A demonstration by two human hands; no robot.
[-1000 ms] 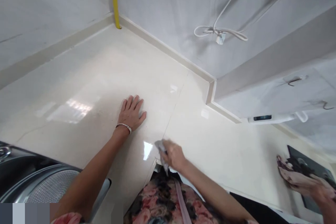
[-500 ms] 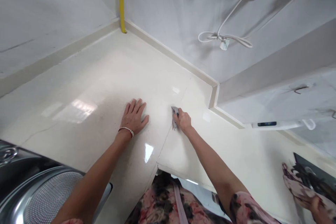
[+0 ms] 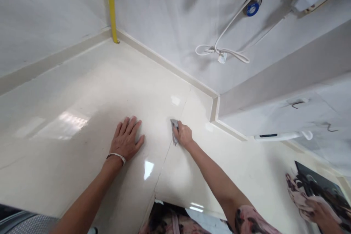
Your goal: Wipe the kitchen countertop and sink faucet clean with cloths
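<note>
Fingers: left hand [image 3: 125,139] spread flat on the worktop [image 3: 82,91]; right hand [image 3: 183,135] curled round a grey cloth [image 3: 173,128].
Cloth: pressed on the worktop seam [image 3: 167,150], near the back edge.
Worktop: glossy cream, bending round an inner corner.
Room: pale walls, yellow pipe [image 3: 111,5] in the corner, white cable [image 3: 222,49].

Domestic kitchen. Evidence: glossy cream corner surface [image 3: 82,91] with upstand, grey tiled walls [image 3: 170,14], yellow gas pipe [image 3: 111,3], wall hooks [image 3: 297,103], hob [image 3: 326,186] at right.
</note>
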